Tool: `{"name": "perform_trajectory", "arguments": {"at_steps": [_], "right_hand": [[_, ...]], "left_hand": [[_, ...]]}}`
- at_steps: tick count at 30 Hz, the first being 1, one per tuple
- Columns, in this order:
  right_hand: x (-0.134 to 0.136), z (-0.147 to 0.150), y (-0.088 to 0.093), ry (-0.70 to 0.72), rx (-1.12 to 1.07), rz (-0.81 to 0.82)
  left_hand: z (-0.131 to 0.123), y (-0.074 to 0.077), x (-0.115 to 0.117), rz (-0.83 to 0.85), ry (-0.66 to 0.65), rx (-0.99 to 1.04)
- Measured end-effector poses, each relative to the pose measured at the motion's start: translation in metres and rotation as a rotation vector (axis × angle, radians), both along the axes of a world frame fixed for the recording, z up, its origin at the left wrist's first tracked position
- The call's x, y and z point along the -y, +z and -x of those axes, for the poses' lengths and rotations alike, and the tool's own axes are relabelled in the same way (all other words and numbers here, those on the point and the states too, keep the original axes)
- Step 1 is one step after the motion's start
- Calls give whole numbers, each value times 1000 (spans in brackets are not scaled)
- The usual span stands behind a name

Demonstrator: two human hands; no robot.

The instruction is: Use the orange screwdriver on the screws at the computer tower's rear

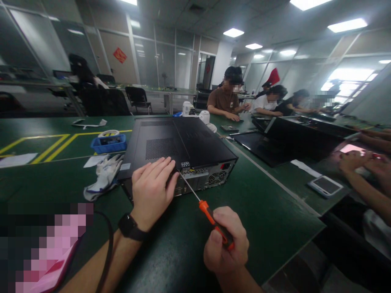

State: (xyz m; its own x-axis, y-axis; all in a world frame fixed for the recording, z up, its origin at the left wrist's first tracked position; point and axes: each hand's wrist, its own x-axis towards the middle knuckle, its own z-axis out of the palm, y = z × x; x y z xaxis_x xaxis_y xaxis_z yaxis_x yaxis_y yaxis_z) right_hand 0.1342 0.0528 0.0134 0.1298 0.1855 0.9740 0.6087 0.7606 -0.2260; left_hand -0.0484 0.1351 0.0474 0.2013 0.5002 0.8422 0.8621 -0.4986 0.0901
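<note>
A black desktop computer case point(195, 140) lies flat on the green table, its rear panel with fan grille and ports facing me. My left hand point(154, 189) rests on the case near its rear edge, fingers stretched over the top and thumb at the edge. In my right hand point(227, 240) is an orange and black screwdriver point(210, 213), gripped by the handle. Its long shaft points up and left, and the tip meets the rear edge of the case close to my left thumb. Any screw at the tip is too small to make out.
Left of the case are white work gloves point(104, 179) and a blue tray point(108, 143) of small parts. A black panel point(259, 144) and another opened case point(305, 130) lie to the right, beside a white-framed device point(325, 186). Several people sit around the tables.
</note>
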Motion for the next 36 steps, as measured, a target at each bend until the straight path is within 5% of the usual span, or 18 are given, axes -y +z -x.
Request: {"name": "perform_trajectory", "arguments": {"at_steps": [7, 12, 28, 36], "right_hand": [[2, -2, -5, -95, -25, -4], [1, -1, -3, 4, -20, -4], [0, -4, -10, -105, -23, -19], [1, -2, -7, -37, -33, -6]], "left_hand": [[1, -1, -1, 11, -9, 17], [-1, 1, 0, 6, -3, 12], [1, -1, 0, 9, -10, 14], [2, -2, -1, 8, -12, 15]]}}
